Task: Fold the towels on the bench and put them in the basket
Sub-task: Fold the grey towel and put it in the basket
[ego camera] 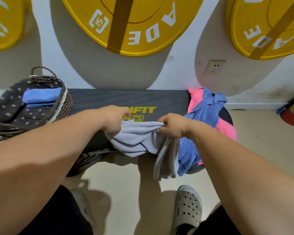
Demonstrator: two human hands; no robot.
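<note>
Forearms (58, 141) converge on the pale grey towel (136, 138), bunched at the near edge of the bench (126, 99). Its upper hem, stretched left to right, is clenched by the left hand (115, 119) and the right hand (172, 124); a tail hangs below the right. The basket (66, 106) lies leftward, nearer the left hand.

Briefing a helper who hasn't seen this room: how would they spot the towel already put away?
Find the dark bench under the yellow plates; at its left end stands a wicker basket with dotted lining. The blue towel inside is neatly folded, unlike the crumpled heap at the right end.
</note>
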